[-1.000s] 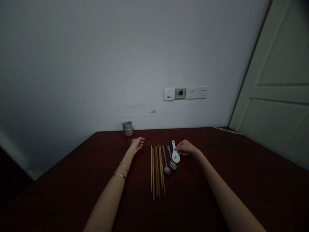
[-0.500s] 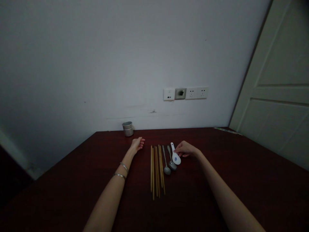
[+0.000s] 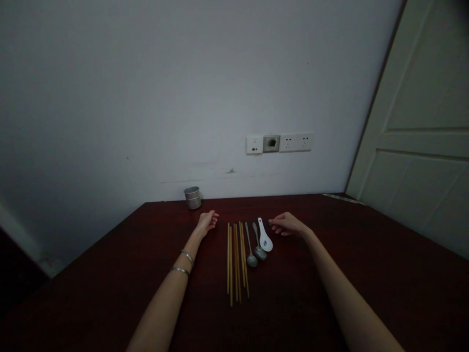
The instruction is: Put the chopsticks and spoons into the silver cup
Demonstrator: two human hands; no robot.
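My left hand point(image 3: 207, 221) rests on the dark red table to the left of the chopsticks, its fingers curled in and nothing visible in them. Several wooden chopsticks point(image 3: 236, 264) lie side by side, pointing away from me. To their right are two metal spoons, one with a long thin handle point(image 3: 251, 260) and one with a wider bowl point(image 3: 260, 253). A white soup spoon point(image 3: 265, 241) with a blue mark lies beside them, bowl towards me. Just right of its handle, my right hand point(image 3: 286, 223) is apart from it, fingers loosely spread and holding nothing.
A metal cup point(image 3: 192, 197) stands at the back left near the wall. A flat, pale strip point(image 3: 343, 198) lies along the back right edge of the table point(image 3: 293, 303). Wall sockets point(image 3: 296, 142) sit above, and a door point(image 3: 421, 146) is on the right.
My right hand has let go of the white soup spoon and moved a little right, away from it. My left hand and the utensils look the same, apart from a slight camera shift.
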